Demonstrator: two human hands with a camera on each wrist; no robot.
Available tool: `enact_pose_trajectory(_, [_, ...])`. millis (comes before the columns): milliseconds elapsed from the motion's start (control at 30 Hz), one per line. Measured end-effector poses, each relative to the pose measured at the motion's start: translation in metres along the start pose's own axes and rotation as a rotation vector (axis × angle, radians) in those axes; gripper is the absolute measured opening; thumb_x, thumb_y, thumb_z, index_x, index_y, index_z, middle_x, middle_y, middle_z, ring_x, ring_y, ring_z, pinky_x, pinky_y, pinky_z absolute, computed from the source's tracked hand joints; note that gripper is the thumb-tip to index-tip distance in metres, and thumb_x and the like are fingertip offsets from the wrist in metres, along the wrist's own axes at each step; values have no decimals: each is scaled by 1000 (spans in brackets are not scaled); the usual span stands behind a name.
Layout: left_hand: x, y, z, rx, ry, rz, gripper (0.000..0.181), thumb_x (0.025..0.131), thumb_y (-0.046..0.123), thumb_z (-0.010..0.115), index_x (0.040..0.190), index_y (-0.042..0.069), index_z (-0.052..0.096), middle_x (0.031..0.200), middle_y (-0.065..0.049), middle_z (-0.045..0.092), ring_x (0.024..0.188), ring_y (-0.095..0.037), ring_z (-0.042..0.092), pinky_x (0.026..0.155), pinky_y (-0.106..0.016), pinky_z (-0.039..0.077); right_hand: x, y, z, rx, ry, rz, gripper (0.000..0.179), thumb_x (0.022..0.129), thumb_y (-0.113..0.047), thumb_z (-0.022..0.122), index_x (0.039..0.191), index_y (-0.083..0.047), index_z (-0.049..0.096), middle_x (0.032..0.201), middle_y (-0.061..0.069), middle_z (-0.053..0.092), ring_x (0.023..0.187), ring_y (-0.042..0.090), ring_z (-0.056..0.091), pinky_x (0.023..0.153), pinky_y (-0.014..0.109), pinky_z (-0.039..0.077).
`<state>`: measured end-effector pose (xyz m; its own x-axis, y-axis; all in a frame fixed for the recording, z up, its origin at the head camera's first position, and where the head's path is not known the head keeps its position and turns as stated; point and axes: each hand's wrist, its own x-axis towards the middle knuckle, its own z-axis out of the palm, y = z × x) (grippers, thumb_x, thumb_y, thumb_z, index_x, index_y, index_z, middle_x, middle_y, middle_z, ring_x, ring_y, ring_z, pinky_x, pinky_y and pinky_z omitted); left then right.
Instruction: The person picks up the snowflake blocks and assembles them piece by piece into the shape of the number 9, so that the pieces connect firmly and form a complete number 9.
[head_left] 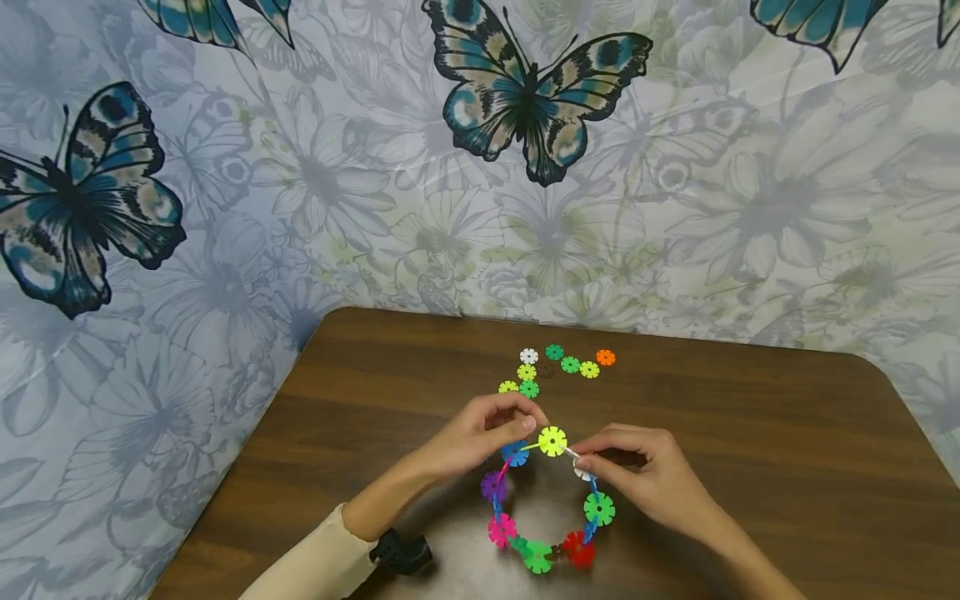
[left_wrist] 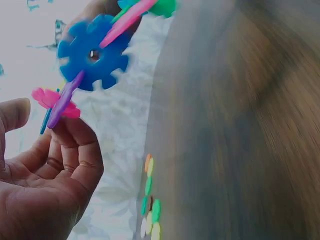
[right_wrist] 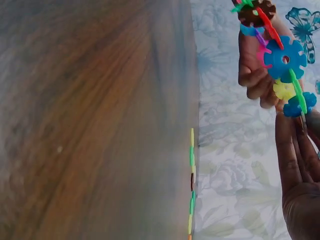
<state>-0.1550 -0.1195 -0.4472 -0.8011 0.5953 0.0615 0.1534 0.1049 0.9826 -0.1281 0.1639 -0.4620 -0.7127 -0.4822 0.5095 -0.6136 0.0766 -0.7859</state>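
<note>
A ring of notched, flower-shaped plastic discs, slotted into one another in many colours, stands between the two hands. The fingers of my left hand curl at its upper left, fingertips by a yellow disc and the blue disc. In the left wrist view that blue disc joins a purple one, near the curled fingers. At the upper right of the ring, my right hand pinches a white disc edge-on between thumb and fingers. The right wrist view has the right hand under a blue disc.
Several loose discs lie farther back on the brown table, among them a white one, an orange one and green ones. A black strap device is on the left wrist. Behind hangs a butterfly-patterned cloth.
</note>
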Motion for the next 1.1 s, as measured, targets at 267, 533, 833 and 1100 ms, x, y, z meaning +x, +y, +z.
enact_pose_trajectory(267, [-9,-7,-5,5,38,47,7,102,10,67,105,4,69,86,-6,65,73,-9,58,67,-21,51,0,5,-9,26,45,-11,37,86,14,77,112,-11,80,97,4,77,81,16,72,68,24,60])
enact_pose_trajectory(533, [-6,-1,-3,-4,122,36,5,101,11,68,103,7,71,83,-5,67,69,-10,59,66,-22,52,3,1,-10,57,19,100,31,95,6,72,120,-11,77,105,4,77,85,18,75,73,29,63])
enact_pose_trajectory(833, [-9,0,-10,-161,292,51,13,104,9,65,108,-3,63,92,-8,67,78,-14,67,77,-31,61,-3,6,-14,293,-8,328,36,102,4,62,137,-2,55,114,16,75,98,31,77,84,42,64])
enact_pose_trajectory(1100, [-14,-11,-13,-62,323,19,24,106,19,64,119,-2,62,103,-4,67,91,-17,68,84,-39,61,-2,2,-14,348,-3,320,33,96,9,68,127,4,60,101,11,78,80,23,76,73,44,65])
